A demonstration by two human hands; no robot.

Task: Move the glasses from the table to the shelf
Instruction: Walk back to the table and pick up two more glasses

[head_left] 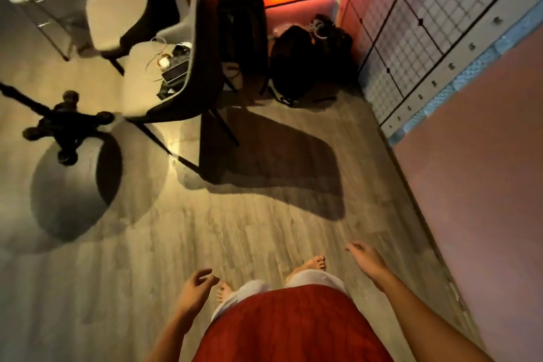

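I look down at a wooden floor. My left hand [196, 288] hangs low at the bottom centre, fingers loosely apart, holding nothing. My right hand [367, 258] hangs to the right of my bare feet, also with fingers apart and nothing in it. No glasses, table top or shelf shows in this view.
A grey chair [164, 79] with small items and cables on its seat stands ahead on the left, a second chair [117, 15] behind it. Black bags [293, 62] lie against the red-lit wall. A wheeled stand base [67, 126] sits on the left. A gridded panel [426, 23] and a wall [484, 185] run along the right.
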